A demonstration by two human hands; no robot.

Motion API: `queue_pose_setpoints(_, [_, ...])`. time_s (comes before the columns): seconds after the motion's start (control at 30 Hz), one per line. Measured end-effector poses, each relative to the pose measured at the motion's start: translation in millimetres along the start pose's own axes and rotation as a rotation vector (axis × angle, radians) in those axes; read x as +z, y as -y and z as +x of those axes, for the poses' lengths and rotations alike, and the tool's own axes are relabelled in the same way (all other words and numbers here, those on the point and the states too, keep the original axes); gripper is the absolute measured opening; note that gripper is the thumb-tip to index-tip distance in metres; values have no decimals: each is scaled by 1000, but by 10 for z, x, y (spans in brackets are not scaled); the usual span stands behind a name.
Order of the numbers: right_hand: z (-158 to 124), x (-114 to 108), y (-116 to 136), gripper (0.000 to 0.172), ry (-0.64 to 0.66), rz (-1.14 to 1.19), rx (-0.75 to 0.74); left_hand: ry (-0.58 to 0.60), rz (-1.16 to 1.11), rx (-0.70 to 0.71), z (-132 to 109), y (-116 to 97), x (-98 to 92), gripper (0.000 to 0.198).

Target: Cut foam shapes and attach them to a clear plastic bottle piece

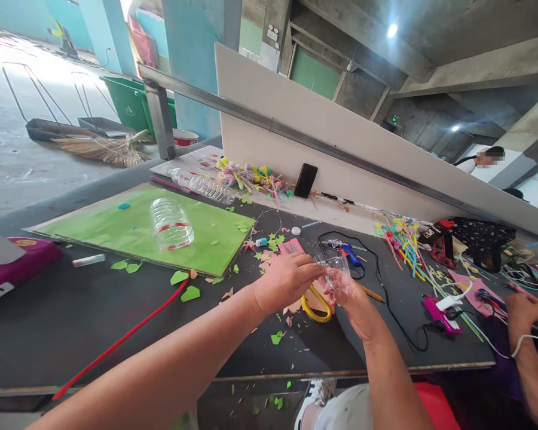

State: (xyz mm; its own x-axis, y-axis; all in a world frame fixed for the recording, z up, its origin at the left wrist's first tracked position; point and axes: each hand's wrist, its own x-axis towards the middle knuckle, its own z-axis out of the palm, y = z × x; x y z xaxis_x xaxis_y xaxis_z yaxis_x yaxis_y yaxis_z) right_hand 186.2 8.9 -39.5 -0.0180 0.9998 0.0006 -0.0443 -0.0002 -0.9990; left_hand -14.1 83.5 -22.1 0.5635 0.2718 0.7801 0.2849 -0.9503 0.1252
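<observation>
A small clear plastic piece (337,264), possibly cut from a bottle, is held above the table between both hands. My left hand (290,280) reaches across with its fingers closed on the piece's left side. From the right, my right hand (350,297) grips its lower edge. Glare and the fingers hide part of its shape. Below the hands lie yellow-handled scissors (316,316), on pink paper and scraps. A blue glue gun (352,255) rests just behind. On the green sheet (219,239) at left, a cut clear plastic bottle (171,224) stands.
Green paper scraps (190,293), a red strip (130,331) and a glue stick (88,260) lie left. A phone (305,180) leans on the white partition (269,89). A black cable (381,292) runs to the pink power strip (442,315). A co-worker's hand (525,310) is at right.
</observation>
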Motion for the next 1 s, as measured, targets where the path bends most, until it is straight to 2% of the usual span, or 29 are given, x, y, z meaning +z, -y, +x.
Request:
queue_pose_setpoints(0.2, [27, 12, -57, 89, 13, 14, 21, 70, -18, -2, -1, -7, 17, 24])
queue_pose_setpoints(0.47, [-40, 69, 11, 74, 19, 12, 8, 95, -103, -42, -35, -2, 75, 26])
queue_pose_setpoints(0.77, [8, 69, -68, 66, -29, -21, 13, -1, -118, -54, -20, -72, 105, 27])
queue_pose_setpoints(0.9, [-13, 131, -10, 65, 7, 19, 14, 40, -91, 9, -25, -77, 135, 27])
queue_pose_setpoints(1.0, [-28, 144, 6, 71, -13, 58, 19, 93, -20, 73, -20, -69, 153, 27])
